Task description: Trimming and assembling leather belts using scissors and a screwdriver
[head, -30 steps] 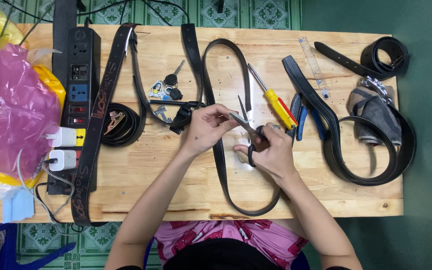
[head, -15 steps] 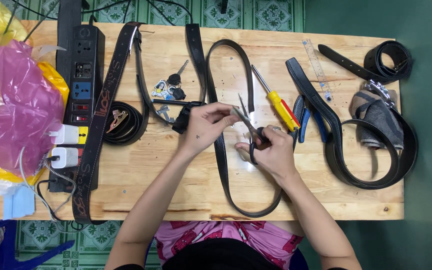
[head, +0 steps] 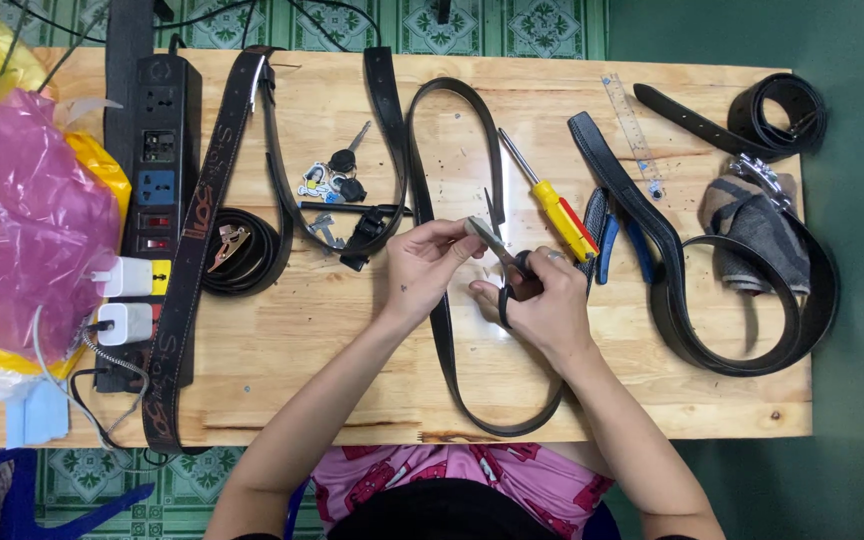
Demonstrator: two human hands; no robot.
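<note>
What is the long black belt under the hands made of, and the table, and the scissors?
The black belt looks like leather or imitation leather: matte, bending in a smooth loop. The table looks like pale unpainted wood, with joined strips and grain showing. The scissors in the right hand seem to have shiny grey metal blades and dark handles, probably plastic.

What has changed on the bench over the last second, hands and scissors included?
Very little. The right hand keeps its grip on the scissors, and the left hand stays pinched at the blades over the looped black belt; both have shifted only slightly. The yellow screwdriver, keys, power strip and the other belts lie as before.
</note>
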